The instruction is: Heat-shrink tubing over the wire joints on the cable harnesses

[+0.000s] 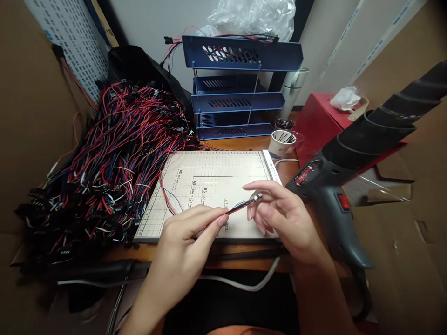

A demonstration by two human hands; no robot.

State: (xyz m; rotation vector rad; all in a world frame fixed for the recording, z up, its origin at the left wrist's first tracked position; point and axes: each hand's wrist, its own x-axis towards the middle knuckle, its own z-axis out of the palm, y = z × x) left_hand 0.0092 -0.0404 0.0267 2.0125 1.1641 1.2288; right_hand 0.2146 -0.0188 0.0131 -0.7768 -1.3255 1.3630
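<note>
Between the thumb and fingers of my left hand (190,242) I pinch a wire harness (240,204) of thin black, red and white wires. Its connector end points up and to the right, toward my right hand (282,214). My right hand is half curled beside that connector, fingers apart, and I see nothing gripped in it. Red and blue wires trail left from behind my left hand. Both hands are above a paper trimmer board (216,170) printed with grid lines and paper sizes.
A large heap of wire harnesses (122,153) fills the left side. Behind the board stands a blue tiered rack (240,100). A paper cup (281,145) holds thin black pieces. At right, a heat gun (335,181) points upward before a red box (319,116). Cables run along the table's front edge.
</note>
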